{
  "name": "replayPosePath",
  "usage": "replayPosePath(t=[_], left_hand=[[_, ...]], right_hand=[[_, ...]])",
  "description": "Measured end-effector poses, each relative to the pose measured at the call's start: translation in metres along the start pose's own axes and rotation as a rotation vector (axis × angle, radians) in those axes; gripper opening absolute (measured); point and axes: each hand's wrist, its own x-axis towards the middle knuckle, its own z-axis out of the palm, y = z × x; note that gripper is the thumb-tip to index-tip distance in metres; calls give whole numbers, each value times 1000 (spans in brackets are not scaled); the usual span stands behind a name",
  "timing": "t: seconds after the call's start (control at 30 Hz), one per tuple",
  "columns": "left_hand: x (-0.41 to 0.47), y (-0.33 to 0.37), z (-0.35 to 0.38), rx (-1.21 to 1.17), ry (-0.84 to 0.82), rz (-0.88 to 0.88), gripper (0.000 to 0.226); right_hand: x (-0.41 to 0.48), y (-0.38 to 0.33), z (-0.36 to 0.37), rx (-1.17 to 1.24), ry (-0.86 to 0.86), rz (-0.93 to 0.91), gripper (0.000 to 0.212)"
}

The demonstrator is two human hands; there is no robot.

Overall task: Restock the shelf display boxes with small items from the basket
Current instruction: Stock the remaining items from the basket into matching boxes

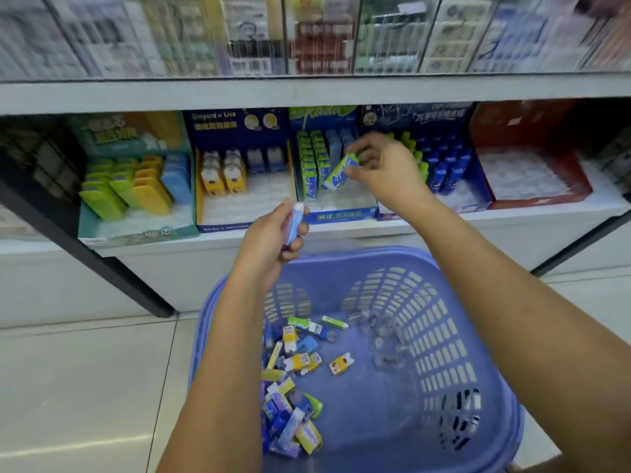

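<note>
My right hand (382,169) pinches a green-and-blue small pack (339,173) and holds it tilted over the middle blue display box (341,213), next to its rows of upright green packs (312,158). Lower down, in front of the shelf edge, my left hand (273,240) grips a light-blue small pack (294,223). Below both arms sits the blue plastic basket (444,336), with several small packs (293,387) in yellow, green, blue and purple lying loose on its bottom.
Other display boxes stand along the lower shelf (341,233): a teal one (136,230) at left, a dark blue one (235,186), another blue one (444,165) and a red one (532,165) at right. An upper shelf (307,93) holds hanging goods. White floor tiles (85,387) surround the basket.
</note>
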Motion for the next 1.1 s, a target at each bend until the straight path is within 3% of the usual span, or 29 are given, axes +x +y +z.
replayPosePath(t=[0.13,0.3,0.43,0.6,0.67,0.73,0.8,0.87,0.93,1.0,1.1], left_hand=[[1,3,-7,-127,49,10,36],[8,3,-9,-200,80,20,28],[8,4,-6,-193,131,31,19],[5,4,0,-31,152,80,14],[2,4,3,-62,161,125,15],[0,5,6,-178,125,157,9],[-1,3,12,-256,79,181,10],[-2,-1,18,-187,59,228,20],[-4,-5,25,13,58,327,21],[-5,-6,29,155,36,431,21],[-4,-8,31,314,33,511,24]], right_hand=[[14,9,19,-128,-58,-114,21],[25,11,21,-94,-107,-2,19],[30,5,21,-175,-141,81,20],[22,0,23,-277,-149,41,26],[9,2,22,-305,-71,-45,30],[-12,7,24,-108,-4,-16,26],[-36,9,28,359,-72,214,28],[-55,13,30,746,-188,471,43],[-62,16,27,892,-237,599,42],[-61,16,18,958,-217,642,29],[-48,13,5,952,-147,571,13]])
